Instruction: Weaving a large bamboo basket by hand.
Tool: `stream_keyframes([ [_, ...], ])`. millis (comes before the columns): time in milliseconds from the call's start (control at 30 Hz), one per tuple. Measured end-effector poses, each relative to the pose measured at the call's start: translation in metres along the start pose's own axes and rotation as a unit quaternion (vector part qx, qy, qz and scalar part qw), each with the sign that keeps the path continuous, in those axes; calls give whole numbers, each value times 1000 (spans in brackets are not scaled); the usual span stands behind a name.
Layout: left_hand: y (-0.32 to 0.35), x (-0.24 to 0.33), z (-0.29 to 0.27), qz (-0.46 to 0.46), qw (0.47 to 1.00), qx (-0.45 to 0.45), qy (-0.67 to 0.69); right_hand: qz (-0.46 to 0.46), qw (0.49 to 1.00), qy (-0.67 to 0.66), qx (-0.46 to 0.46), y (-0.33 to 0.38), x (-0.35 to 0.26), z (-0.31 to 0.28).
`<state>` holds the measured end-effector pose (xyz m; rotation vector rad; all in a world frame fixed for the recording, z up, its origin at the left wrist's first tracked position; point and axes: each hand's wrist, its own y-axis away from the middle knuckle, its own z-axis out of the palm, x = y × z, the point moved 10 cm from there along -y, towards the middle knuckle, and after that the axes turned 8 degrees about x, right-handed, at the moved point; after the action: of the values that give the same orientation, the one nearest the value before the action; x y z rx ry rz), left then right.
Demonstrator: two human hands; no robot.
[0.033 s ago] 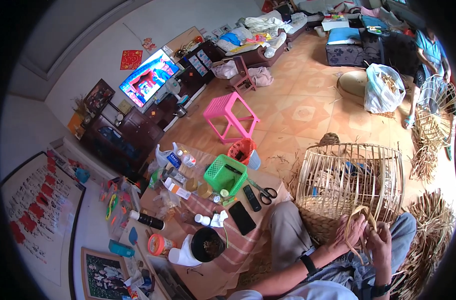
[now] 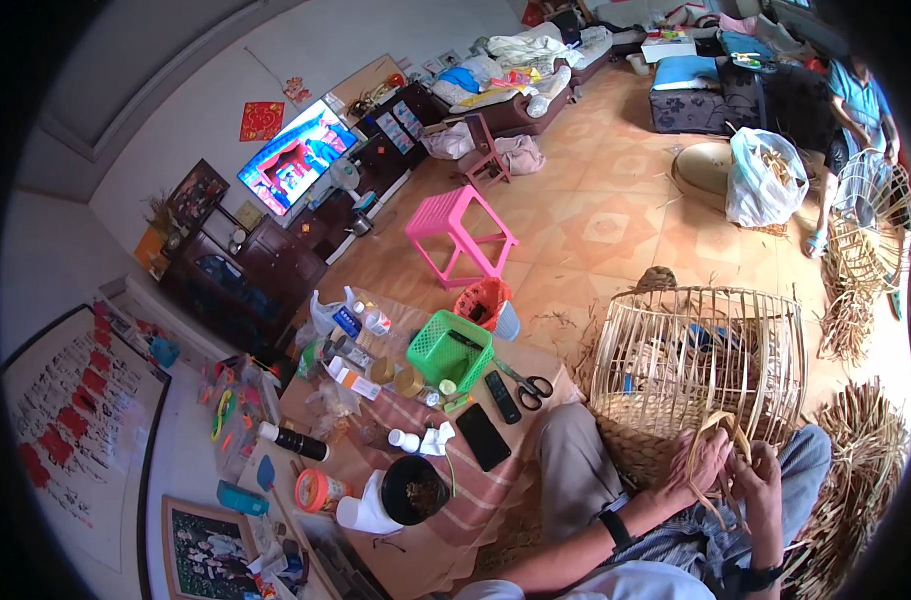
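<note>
A round woven bamboo cage stands on the floor in front of my knees. My left hand and my right hand meet at its lower near edge. Both are closed on a bent bamboo strip that loops up between them against the cage's rim. A dark band sits on my left wrist. My legs are folded under the hands.
A low table at my left carries a green basket, scissors, a remote, a phone, bottles and a black bowl. A pink stool stands beyond. Bundles of strips lie at right. Another person sits far right with a second cage.
</note>
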<state>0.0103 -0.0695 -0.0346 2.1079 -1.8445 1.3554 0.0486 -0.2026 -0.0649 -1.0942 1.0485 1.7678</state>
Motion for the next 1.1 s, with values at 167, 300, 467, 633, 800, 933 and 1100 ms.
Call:
stream_keyframes([
  [167, -7, 1, -7, -17, 999, -44, -14, 42, 999, 11, 2, -40, -17, -10],
  [300, -8, 0, -7, -21, 997, -69, -5, 61, 998, -25, -2, -32, -7, -16],
  [467, -8, 4, -19, -6, 999, -17, 42, 58, 996, 61, 4, 20, 18, -2],
  [633, -10, 9, -27, 31, 998, -10, 54, -11, 951, 309, -11, 3, -4, -10],
  [800, -7, 4, -6, 34, 993, -103, 41, 36, 974, -197, 104, -20, 14, -52],
  [933, -6, 3, -4, 25, 996, -74, 46, -6, 983, 10, 185, -20, 22, -71],
  [1100, -6, -3, 3, -5, 996, -87, 17, -106, 965, 201, 132, -31, -4, -52],
])
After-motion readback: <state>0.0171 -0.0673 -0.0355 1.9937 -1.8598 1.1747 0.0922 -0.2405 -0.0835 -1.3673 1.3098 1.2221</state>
